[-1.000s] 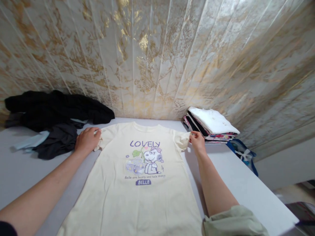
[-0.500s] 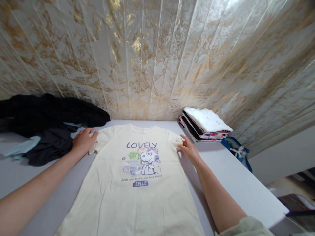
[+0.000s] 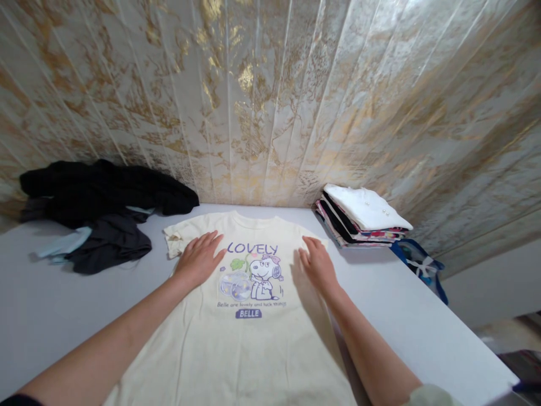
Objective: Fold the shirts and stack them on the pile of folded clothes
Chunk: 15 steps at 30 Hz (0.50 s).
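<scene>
White table (image 3: 406, 304) beneath shirt (image 3: 236, 355), patterned curtain (image 3: 262, 124) behind

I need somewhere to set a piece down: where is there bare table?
Bare table shows right of the right forearm, bordered by the folded stack and the table's edge; another patch lies between the dark clothes and the left forearm. Crowded: the middle, covered by the cream shirt.
</scene>
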{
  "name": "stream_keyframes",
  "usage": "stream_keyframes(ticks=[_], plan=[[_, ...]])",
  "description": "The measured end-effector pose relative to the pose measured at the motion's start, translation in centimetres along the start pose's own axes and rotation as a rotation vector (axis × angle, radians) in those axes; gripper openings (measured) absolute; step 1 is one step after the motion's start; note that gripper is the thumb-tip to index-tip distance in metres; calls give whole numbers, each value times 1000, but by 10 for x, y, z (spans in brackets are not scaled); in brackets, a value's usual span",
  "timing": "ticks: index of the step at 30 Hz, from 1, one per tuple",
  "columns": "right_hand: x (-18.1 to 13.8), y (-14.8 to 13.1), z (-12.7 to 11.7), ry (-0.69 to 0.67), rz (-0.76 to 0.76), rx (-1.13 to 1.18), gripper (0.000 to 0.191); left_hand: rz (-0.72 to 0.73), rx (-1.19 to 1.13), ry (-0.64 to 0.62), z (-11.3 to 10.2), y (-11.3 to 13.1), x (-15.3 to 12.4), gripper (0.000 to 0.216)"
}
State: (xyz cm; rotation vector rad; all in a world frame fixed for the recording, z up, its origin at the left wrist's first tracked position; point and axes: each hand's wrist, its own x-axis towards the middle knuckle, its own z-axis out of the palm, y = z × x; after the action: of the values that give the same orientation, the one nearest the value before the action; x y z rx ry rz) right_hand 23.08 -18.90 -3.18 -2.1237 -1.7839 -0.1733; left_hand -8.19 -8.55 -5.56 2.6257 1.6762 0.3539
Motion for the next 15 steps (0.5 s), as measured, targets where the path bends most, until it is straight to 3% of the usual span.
stream_keyframes(ticks=[2, 5, 15], plan=[[-5, -19, 13, -128, -76, 32, 51, 0, -2, 5, -1, -1, 1, 53], [-11, -35, 28, -240, -68, -24, 60, -5, -13, 16, -2, -1, 2, 52], [-10, -38, 25, -268, -34, -82, 59, -17, -34, 40, -2, 0, 2, 50]])
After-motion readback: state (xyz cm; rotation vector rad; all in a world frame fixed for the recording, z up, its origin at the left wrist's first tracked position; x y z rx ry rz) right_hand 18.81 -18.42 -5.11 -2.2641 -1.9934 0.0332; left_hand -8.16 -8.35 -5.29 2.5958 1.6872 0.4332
